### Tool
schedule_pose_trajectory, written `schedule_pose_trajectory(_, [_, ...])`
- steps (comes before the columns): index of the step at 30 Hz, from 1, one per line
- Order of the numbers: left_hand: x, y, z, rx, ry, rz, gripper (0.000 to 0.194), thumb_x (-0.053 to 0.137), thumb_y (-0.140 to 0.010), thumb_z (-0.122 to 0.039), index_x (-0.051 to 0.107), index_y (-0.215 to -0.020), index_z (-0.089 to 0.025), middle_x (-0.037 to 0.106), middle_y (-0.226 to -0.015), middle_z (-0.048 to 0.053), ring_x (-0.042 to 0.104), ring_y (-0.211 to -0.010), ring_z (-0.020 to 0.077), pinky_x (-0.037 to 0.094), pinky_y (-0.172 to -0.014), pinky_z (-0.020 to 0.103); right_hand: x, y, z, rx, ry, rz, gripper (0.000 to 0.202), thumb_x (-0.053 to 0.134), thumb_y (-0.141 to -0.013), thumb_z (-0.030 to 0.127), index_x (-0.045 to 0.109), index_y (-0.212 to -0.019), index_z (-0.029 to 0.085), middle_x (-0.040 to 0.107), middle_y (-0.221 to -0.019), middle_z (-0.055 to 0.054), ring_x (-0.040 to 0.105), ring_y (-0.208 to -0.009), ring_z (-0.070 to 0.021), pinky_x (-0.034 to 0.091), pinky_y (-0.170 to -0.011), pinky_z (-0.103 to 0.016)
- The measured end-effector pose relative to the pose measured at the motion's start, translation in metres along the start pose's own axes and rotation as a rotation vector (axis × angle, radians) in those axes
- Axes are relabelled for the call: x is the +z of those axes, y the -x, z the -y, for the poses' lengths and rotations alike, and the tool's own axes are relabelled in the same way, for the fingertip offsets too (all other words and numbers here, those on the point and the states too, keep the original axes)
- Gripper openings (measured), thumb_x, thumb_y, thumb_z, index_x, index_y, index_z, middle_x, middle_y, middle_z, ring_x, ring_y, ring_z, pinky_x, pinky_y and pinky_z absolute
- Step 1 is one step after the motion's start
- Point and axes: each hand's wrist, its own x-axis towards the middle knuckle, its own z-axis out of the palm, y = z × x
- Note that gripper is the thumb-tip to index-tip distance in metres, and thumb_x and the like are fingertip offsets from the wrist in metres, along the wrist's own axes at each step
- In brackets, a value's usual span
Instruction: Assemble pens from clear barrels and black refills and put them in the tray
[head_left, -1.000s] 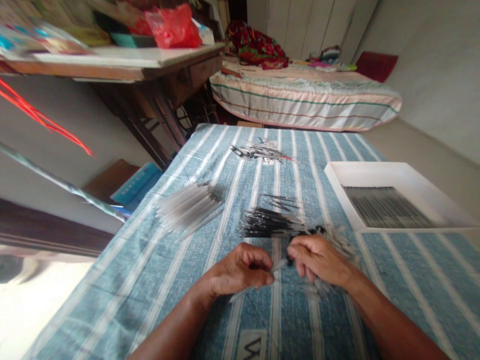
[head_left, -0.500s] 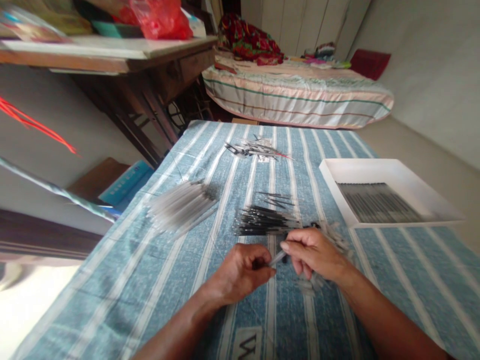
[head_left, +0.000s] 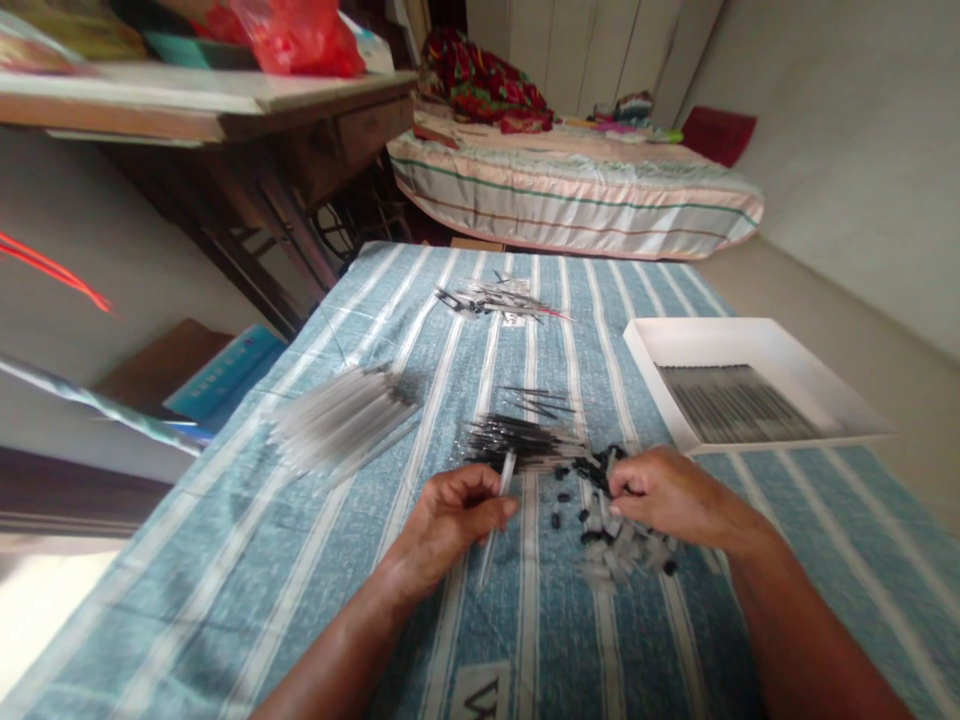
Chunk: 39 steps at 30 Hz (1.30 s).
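Observation:
My left hand (head_left: 454, 515) pinches a translucent pen barrel (head_left: 508, 470) between thumb and forefinger, its upper end tilted away from me. My right hand (head_left: 679, 500) is at the loose small parts, fingertips closed together; whether a part is between them is hidden. Under and beside those fingers lie small black plugs (head_left: 592, 470) and short clear caps (head_left: 626, 555). Just beyond my left hand is a heap of thin black pen refills (head_left: 521, 440). To the left a bundle of clear pen barrels (head_left: 337, 415) rests on the cloth.
A shallow white box (head_left: 802, 365) on the right holds a row of dark-cored pens (head_left: 739, 400). Farther back lies a small pile of mixed pen parts (head_left: 499, 298). A striped blue cloth (head_left: 300, 610) covers the table. A wooden desk (head_left: 315, 95) and a bed (head_left: 577, 190) stand beyond.
My hands have moved apart. The right has gone from the barrel's end to the black plugs and caps; the left has shifted slightly left, its barrel now more upright.

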Motion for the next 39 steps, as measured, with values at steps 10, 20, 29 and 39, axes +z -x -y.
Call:
schedule_pose_trajectory(10, [-0.001,-0.002,0.005,-0.013,-0.011,0.001,0.022,0.069,-0.07,-0.031,0.057,-0.063,-0.014,0.051,-0.052,-0.004,0.038,-0.045,0.0062,0.027,-0.045,0.02,0.021,-0.007,0.027,0.019,0.294,-0.011,0.009,0.061,-0.073,0.019,0.064,-0.064,0.018,0.062,-0.058,-0.001,0.055,-0.056,-0.0141,0.023,-0.052,-0.024])
schedule_pose_trajectory(20, [0.0,0.008,-0.001,-0.076,0.044,0.309,0.018,0.072,-0.067,-0.031,0.07,-0.07,-0.013,0.056,-0.056,-0.002,0.043,-0.052,0.0084,0.031,-0.051,0.022,0.025,-0.004,0.03,-0.422,-0.168,-0.236,0.011,0.054,-0.078,0.011,0.064,-0.076,0.015,0.059,-0.065,-0.001,0.052,-0.057,-0.0105,0.037,-0.055,-0.021])
schedule_pose_trajectory(29, [0.001,0.009,-0.002,-0.093,0.06,0.371,0.016,0.073,-0.066,-0.028,0.073,-0.072,-0.013,0.052,-0.055,-0.003,0.037,-0.051,0.0078,0.027,-0.048,0.021,0.019,-0.007,0.026,-0.616,-0.316,-0.216,0.014,0.058,-0.085,0.016,0.071,-0.091,0.012,0.066,-0.074,-0.006,0.061,-0.067,-0.0128,0.045,-0.062,-0.022])
schedule_pose_trajectory(39, [-0.001,0.009,0.001,-0.11,0.057,0.403,0.016,0.073,-0.068,-0.028,0.071,-0.071,-0.012,0.052,-0.054,-0.003,0.037,-0.049,0.0062,0.027,-0.046,0.02,0.021,-0.005,0.025,-0.548,-0.29,-0.161,0.015,0.06,-0.083,0.017,0.072,-0.09,0.011,0.068,-0.074,-0.006,0.062,-0.068,-0.0136,0.046,-0.062,-0.023])
